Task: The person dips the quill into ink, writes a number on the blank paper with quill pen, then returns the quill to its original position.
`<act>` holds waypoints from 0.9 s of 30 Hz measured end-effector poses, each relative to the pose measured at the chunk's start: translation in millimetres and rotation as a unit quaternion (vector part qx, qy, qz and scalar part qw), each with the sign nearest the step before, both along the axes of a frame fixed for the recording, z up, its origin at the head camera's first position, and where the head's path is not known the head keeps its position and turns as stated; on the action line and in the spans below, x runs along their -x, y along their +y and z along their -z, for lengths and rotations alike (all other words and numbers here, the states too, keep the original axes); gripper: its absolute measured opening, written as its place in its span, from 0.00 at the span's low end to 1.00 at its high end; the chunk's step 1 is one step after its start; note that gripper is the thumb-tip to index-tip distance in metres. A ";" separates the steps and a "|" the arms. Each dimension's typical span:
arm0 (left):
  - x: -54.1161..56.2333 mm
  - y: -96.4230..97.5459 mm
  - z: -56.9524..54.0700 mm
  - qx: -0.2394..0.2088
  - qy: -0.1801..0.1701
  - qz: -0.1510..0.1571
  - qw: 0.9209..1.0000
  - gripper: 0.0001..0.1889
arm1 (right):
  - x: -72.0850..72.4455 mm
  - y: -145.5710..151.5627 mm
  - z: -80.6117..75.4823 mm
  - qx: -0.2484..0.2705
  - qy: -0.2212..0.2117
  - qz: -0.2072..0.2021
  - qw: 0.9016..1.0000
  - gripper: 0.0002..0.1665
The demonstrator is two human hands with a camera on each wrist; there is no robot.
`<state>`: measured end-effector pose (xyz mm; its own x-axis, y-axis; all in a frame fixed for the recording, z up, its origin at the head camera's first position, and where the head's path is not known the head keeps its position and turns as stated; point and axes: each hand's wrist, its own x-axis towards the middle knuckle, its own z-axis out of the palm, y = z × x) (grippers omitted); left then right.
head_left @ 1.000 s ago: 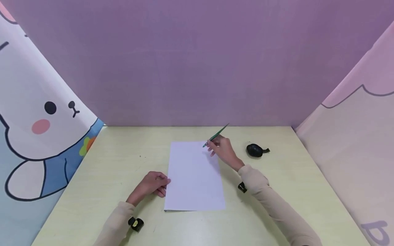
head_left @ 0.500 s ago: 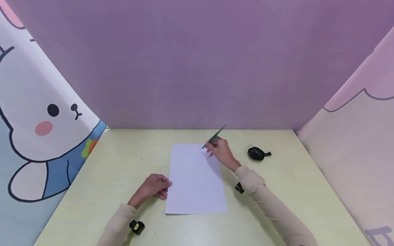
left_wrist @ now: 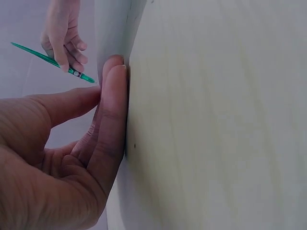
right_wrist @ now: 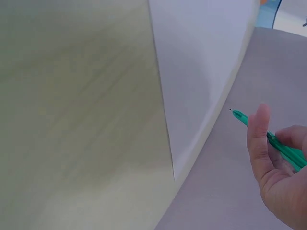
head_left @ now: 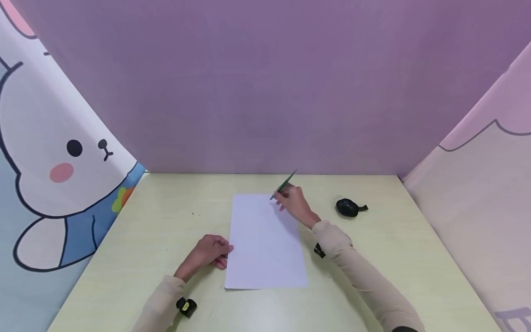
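A white sheet of paper [head_left: 265, 249] lies in the middle of the table, longer from front to back than across. My left hand [head_left: 209, 251] is at its left edge, and in the left wrist view the thumb [left_wrist: 76, 103] meets the fingertips there, pinching the edge. Over the sheet's top right part, my right hand [head_left: 295, 203] holds a slim green pen [head_left: 286, 181] between thumb and fingers. The pen slants, its tapered tail up to the right, its tip [left_wrist: 86, 78] down to the left and close over the paper. No marks show on the sheet.
A round black object with a short strap [head_left: 347, 208] lies on the table [head_left: 394, 258] to the right of the paper. A purple wall [head_left: 265, 92] rises behind the table, with printed panels at both sides. Small dark specks dot the tabletop on the left.
My right hand with the pen has moved slightly left along the top of the sheet. The left hand keeps its place at the paper's edge. The whole head view has shifted a little.
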<state>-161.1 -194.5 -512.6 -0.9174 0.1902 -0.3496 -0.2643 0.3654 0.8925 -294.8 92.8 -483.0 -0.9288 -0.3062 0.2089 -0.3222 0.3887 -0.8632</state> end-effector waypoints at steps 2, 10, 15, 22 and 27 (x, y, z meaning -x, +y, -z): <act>-0.7 -0.1 0.2 -0.002 -0.002 -0.002 1.000 0.09 | 0.3 -0.6 1.2 -0.005 -0.001 -0.001 1.000 0.11; -1.5 1.2 -1.2 -0.004 -0.005 -0.006 1.000 0.09 | 2.3 -2.7 0.0 -0.018 0.001 -0.002 1.000 0.10; -0.8 2.0 -1.9 -0.001 -0.007 -0.010 1.000 0.09 | 5.1 -4.6 -0.1 -0.019 0.000 -0.004 1.000 0.10; -1.5 2.4 -1.6 -0.002 -0.014 -0.009 1.000 0.09 | 10.3 -7.5 3.9 -0.029 -0.007 -0.002 1.000 0.09; -2.5 2.5 -1.4 0.001 -0.009 -0.014 1.000 0.09 | 14.7 -9.4 5.6 -0.040 -0.009 -0.001 0.999 0.08</act>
<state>-158.6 -192.0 -511.2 -0.9161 0.1646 -0.3656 -0.2896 0.3589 0.8873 -309.5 83.4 -488.5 -0.9315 -0.3231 0.1669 -0.3078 0.4560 -0.8350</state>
